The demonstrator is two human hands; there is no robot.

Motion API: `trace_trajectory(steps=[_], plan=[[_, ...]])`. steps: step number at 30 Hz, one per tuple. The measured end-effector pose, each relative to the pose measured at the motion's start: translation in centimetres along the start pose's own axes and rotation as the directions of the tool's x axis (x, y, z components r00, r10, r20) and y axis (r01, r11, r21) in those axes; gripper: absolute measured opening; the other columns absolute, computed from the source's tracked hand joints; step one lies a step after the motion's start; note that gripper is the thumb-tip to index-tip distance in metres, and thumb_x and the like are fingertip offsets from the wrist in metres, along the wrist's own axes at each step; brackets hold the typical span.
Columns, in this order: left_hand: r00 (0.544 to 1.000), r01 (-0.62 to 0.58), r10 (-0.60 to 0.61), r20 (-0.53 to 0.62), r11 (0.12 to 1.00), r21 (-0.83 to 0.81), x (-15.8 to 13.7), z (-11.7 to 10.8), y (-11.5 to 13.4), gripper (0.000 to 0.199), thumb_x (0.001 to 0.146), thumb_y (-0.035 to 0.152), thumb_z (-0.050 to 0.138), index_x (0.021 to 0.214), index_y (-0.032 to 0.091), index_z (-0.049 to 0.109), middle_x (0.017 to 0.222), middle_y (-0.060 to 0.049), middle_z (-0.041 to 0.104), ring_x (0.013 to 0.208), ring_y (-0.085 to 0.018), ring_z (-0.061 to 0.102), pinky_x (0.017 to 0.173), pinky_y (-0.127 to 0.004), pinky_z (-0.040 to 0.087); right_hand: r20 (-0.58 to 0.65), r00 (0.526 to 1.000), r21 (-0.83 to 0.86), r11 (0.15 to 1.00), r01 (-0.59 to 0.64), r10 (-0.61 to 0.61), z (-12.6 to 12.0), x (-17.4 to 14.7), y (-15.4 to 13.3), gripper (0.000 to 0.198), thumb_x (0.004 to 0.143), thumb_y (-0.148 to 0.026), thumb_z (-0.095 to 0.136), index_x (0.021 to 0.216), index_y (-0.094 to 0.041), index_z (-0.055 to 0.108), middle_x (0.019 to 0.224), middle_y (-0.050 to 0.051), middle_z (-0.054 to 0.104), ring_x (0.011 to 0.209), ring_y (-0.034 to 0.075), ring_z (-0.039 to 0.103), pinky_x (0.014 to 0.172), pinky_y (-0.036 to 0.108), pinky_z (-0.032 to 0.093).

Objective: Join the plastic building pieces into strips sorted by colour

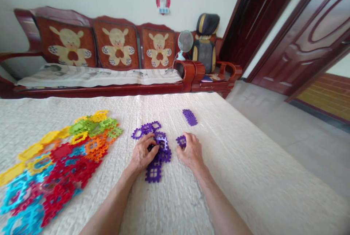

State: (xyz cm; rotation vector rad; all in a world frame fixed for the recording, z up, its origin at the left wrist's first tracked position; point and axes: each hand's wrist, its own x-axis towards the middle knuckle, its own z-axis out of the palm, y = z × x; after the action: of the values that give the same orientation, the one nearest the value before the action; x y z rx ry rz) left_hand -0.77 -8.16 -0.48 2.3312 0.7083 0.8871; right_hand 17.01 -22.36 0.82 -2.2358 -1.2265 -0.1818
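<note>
My left hand [143,152] rests at the left side of a loose pile of purple interlocking plastic tiles [153,172], its fingers curled over tiles there. Some of those tiles have window frames or arched openings. To the right, my right hand [190,151] pinches one purple window tile [181,140] between thumb and fingers, close to the cloth. Part of that tile is hidden by the fingers. Farther back, apart from both hands, lies a short stack or row of purple tiles [189,117].
A large heap of red, blue, yellow, green and orange tiles [62,151] spreads over the left of the cloth-covered table [246,162]. Beyond the table stand a wooden sofa [115,91] with bear cushions, a small fan [185,41] and a massage seat [204,54]. Doors are at right.
</note>
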Motion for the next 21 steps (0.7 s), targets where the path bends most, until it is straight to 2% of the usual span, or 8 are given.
trace_trajectory(steps=[3, 5, 8, 10, 12, 16, 21], plan=[[1.0, 0.005, -0.005, 0.0, 1.0, -0.001, 0.0, 0.0, 0.0, 0.018, 0.083, 0.035, 0.058, 0.08, 0.021, 0.069, 0.123, -0.01, 0.067, 0.114, -0.028, 0.062, 0.104, -0.047, 0.045, -0.001, 1.0, -0.011, 1.0, -0.007, 0.007, 0.4, -0.2, 0.4, 0.047, 0.076, -0.03, 0.061, 0.12, -0.013, 0.058, 0.109, 0.016, 0.06, 0.102, 0.031, 0.056, 0.089, 0.046, 0.045], [1.0, 0.01, -0.01, -0.003, 1.0, -0.003, 0.0, 0.0, 0.0, 0.018, 0.084, 0.035, 0.058, 0.079, 0.021, 0.069, 0.123, -0.011, 0.067, 0.114, -0.028, 0.062, 0.103, -0.048, 0.046, -0.045, 0.999, 0.04, 0.999, 0.003, -0.001, 0.7, 0.1, 0.9, 0.044, 0.077, -0.03, 0.06, 0.118, -0.014, 0.059, 0.106, 0.014, 0.061, 0.101, 0.029, 0.057, 0.089, 0.044, 0.046], [1.0, 0.005, -0.005, -0.003, 1.0, -0.004, 0.0, 0.0, 0.0, 0.019, 0.084, 0.035, 0.057, 0.08, 0.02, 0.069, 0.122, -0.011, 0.067, 0.113, -0.028, 0.063, 0.102, -0.048, 0.047, -0.192, 0.981, 0.136, 0.99, 0.035, -0.008, 1.1, 1.7, 2.4, 0.047, 0.076, -0.03, 0.06, 0.12, -0.016, 0.056, 0.11, 0.013, 0.061, 0.104, 0.026, 0.057, 0.092, 0.042, 0.046], [1.0, -0.005, 0.005, 0.002, 1.0, -0.004, 0.0, -0.1, 0.1, 0.02, 0.084, 0.036, 0.056, 0.08, 0.02, 0.069, 0.122, -0.011, 0.067, 0.113, -0.028, 0.063, 0.102, -0.048, 0.047, -0.291, 0.957, 0.143, 0.989, 0.046, -0.002, 1.2, 3.5, 3.9, 0.049, 0.075, -0.031, 0.06, 0.122, -0.016, 0.055, 0.112, 0.013, 0.061, 0.106, 0.027, 0.057, 0.094, 0.043, 0.046], [1.0, -0.014, 0.014, 0.007, 1.0, -0.004, 0.0, -0.1, 0.1, 0.02, 0.084, 0.035, 0.056, 0.08, 0.02, 0.069, 0.121, -0.012, 0.067, 0.113, -0.028, 0.063, 0.102, -0.049, 0.047, -0.358, 0.933, 0.13, 0.991, 0.006, 0.042, 1.1, 5.4, 5.4, 0.05, 0.074, -0.033, 0.059, 0.121, -0.015, 0.056, 0.113, 0.015, 0.062, 0.106, 0.028, 0.057, 0.094, 0.045, 0.046], [1.0, -0.027, 0.027, 0.007, 1.0, -0.002, 0.1, -0.1, 0.1, 0.02, 0.085, 0.035, 0.055, 0.08, 0.02, 0.068, 0.121, -0.012, 0.067, 0.113, -0.029, 0.062, 0.103, -0.052, 0.046, -0.356, 0.934, 0.138, 0.99, 0.005, 0.045, 1.6, 7.7, 7.8, 0.049, 0.074, -0.037, 0.059, 0.118, -0.014, 0.057, 0.112, 0.016, 0.064, 0.104, 0.029, 0.058, 0.093, 0.047, 0.046], [1.0, -0.013, 0.013, 0.003, 1.0, 0.005, 0.0, 0.0, 0.0, 0.017, 0.085, 0.033, 0.057, 0.081, 0.021, 0.069, 0.123, -0.01, 0.066, 0.113, -0.028, 0.062, 0.102, -0.05, 0.047, -0.34, 0.94, 0.149, 0.989, 0.013, 0.039, 2.6, 8.2, 8.8, 0.05, 0.075, -0.037, 0.058, 0.12, -0.015, 0.057, 0.114, 0.016, 0.065, 0.106, 0.028, 0.059, 0.095, 0.046, 0.046]])
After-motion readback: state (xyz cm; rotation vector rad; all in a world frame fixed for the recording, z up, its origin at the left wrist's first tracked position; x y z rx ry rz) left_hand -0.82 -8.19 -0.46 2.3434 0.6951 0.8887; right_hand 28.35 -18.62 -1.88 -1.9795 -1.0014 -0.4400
